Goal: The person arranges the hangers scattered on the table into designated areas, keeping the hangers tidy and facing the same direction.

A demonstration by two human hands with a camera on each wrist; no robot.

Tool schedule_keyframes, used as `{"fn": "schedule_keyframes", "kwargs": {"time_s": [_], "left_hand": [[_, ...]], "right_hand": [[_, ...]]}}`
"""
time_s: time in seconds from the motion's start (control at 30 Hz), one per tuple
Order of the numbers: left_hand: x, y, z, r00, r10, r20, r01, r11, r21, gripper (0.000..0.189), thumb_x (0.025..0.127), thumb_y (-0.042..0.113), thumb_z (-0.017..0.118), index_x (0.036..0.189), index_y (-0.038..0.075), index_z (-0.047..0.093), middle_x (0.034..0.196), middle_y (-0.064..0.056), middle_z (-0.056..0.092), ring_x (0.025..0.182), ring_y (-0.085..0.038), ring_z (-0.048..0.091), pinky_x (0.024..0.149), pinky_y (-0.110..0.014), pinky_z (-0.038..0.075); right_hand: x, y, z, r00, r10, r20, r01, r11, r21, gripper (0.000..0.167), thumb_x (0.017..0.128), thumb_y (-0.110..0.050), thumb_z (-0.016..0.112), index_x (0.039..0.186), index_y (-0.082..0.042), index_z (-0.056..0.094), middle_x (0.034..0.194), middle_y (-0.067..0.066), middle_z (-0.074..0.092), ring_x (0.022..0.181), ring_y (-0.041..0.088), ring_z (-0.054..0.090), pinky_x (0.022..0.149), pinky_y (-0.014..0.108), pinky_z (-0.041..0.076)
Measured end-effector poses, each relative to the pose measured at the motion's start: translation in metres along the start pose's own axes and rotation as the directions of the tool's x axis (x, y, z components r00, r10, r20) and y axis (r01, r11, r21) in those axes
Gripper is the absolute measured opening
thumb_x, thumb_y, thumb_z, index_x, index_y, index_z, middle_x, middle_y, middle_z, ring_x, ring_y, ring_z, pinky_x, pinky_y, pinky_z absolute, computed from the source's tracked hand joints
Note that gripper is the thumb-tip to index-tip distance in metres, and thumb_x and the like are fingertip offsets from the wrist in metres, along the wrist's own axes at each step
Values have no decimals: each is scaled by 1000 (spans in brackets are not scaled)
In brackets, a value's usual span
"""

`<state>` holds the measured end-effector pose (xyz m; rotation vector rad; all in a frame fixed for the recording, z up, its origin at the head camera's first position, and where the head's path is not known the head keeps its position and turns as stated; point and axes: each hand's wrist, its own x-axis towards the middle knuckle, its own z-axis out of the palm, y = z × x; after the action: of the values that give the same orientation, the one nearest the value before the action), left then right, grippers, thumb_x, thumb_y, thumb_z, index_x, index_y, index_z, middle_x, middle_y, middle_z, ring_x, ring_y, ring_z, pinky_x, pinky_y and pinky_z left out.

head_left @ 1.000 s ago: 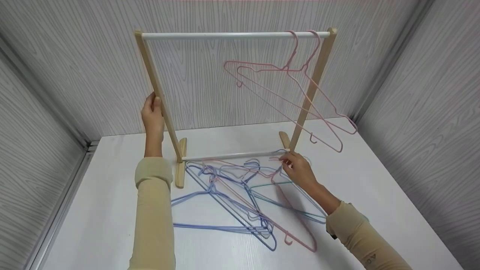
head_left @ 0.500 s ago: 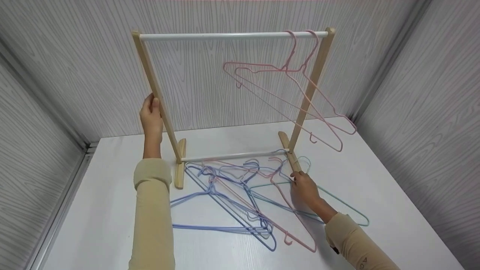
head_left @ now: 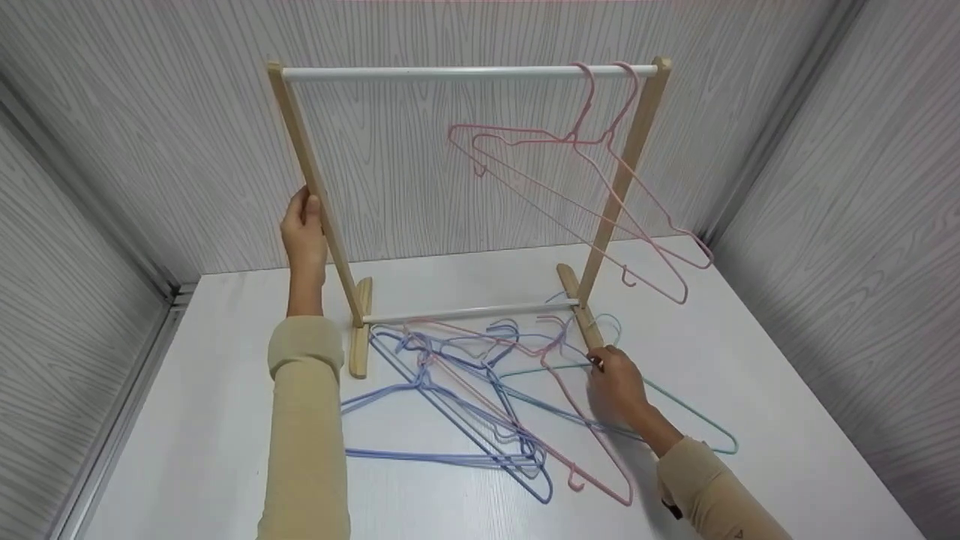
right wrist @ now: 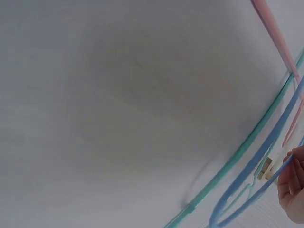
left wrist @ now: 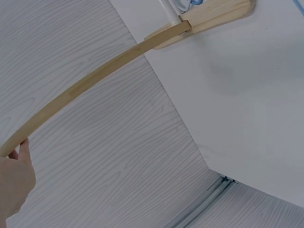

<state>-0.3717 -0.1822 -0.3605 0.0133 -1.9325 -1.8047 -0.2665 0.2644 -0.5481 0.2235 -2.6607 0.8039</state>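
My left hand [head_left: 304,232] grips the left wooden post [head_left: 335,251] of a small garment rack, with its thumb on the near side. In the left wrist view, the hand [left wrist: 16,183] is at the lower left edge, on the same post. Low at the right, my right hand [head_left: 619,382] is beside the front end of the rack's right foot [head_left: 586,326]. The right wrist view shows its fingertips pinching a blue hanger [right wrist: 266,145]. A teal hanger [head_left: 690,409] lies under that hand. Several blue hangers [head_left: 442,454] and a pink hanger [head_left: 600,486] overlap on the table.
Two pink hangers [head_left: 591,90] hang at the right end of the white top rail [head_left: 450,73]. A lower white bar [head_left: 472,310] joins the feet just behind the pile. Wood-grain panels [head_left: 480,22] enclose the white table [head_left: 187,390] at the back and sides.
My right hand has moved from the base of the right post toward the front of the foot and pinches the blue hanger, whose hook has shifted slightly. My left hand stays on the post.
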Motion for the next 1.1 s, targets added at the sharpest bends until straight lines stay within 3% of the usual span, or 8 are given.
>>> {"fn": "schedule_keyframes", "kwargs": {"time_s": [0.13, 0.27, 0.4, 0.6, 0.87, 1.1], "left_hand": [[0, 0, 1, 1000, 0, 1, 0, 1000, 7, 49, 99, 29, 37, 140, 3, 34, 133, -15, 44, 118, -23, 45, 95, -28, 39], [0, 0, 1, 1000, 4, 3, -4, 1000, 10, 49, 99, 28, 37, 140, 3, 34, 133, -15, 44, 119, -24, 44, 95, -28, 39], [0, -1, 0, 1000, 5, 1, -5, 1000, 11, 50, 98, 30, 37, 140, 2, 34, 134, -15, 44, 119, -23, 44, 95, -27, 38], [0, -1, 0, 1000, 0, 4, 0, 1000, -6, 50, 98, 29, 37, 141, 3, 33, 134, -15, 43, 119, -24, 44, 95, -28, 38], [-1, -1, 0, 1000, 13, 8, -13, 1000, -12, 49, 99, 28, 37, 140, 3, 34, 133, -15, 44, 120, -25, 43, 96, -30, 38], [-1, 0, 0, 1000, 24, 5, -24, 1000, 8, 48, 99, 28, 38, 139, 2, 36, 132, -15, 45, 118, -25, 45, 95, -31, 39]], "right_hand": [[-4, 10, -13, 993, -51, -106, 47, 998, -43, 16, 77, 11, 62, 88, 2, 67, 79, 12, 59, 72, 24, 58, 60, 36, 50], [-8, 24, -26, 990, -8, -142, -4, 996, -85, 13, 78, 10, 62, 88, 2, 66, 78, 12, 59, 72, 26, 56, 59, 38, 48], [-13, 41, -39, 990, 107, -94, -118, 986, -118, 12, 84, 7, 57, 93, 3, 64, 83, 13, 59, 77, 29, 56, 66, 42, 48], [-23, 65, -57, 967, 254, 1, -251, 956, -152, 16, 89, 4, 48, 101, 6, 59, 91, 17, 57, 83, 32, 55, 72, 46, 46], [-26, 82, -66, 938, 345, 34, -333, 924, -190, 17, 84, 6, 50, 98, 11, 57, 87, 21, 58, 79, 37, 57, 66, 48, 46], [-22, 81, -70, 918, 390, 68, -366, 902, -231, 17, 82, 6, 49, 96, 13, 55, 86, 24, 56, 78, 38, 56, 65, 49, 46]]}}
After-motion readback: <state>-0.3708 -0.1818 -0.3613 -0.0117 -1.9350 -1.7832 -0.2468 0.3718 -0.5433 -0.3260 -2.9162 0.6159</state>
